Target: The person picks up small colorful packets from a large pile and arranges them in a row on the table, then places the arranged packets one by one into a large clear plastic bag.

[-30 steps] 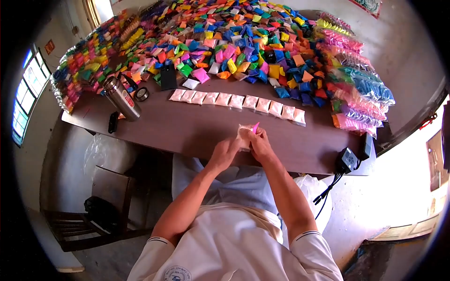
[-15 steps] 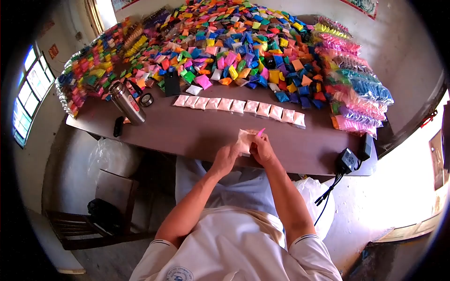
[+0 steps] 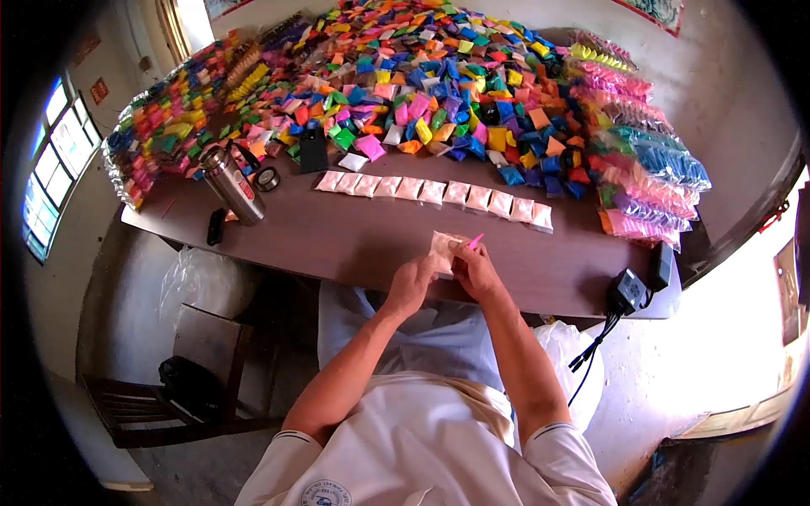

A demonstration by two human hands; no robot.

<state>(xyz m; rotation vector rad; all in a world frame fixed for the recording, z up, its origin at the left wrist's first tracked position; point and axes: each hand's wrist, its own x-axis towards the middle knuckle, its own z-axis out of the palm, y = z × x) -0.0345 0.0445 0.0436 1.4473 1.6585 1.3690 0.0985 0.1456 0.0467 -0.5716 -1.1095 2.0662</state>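
A small clear packet with pale pink filling is held above the near table edge, between both hands. My left hand has its fingers closed on the packet's left side. On the other side, my right hand presses thumb and fingers at the packet's right edge, and a thin bright pink pointed piece sticks up from its grip. Beyond the hands, a strip of joined pale pink packets lies across the table.
A big heap of colourful packets covers the table's back. Stacked packet strips stand at right. A steel flask, a tape roll and a black object are at left. A black adapter with cables sits at the right corner.
Both hands stay at nearly the same place with the packet between them. The whole view has shifted very slightly, and the right fingers have moved a little on the packet.
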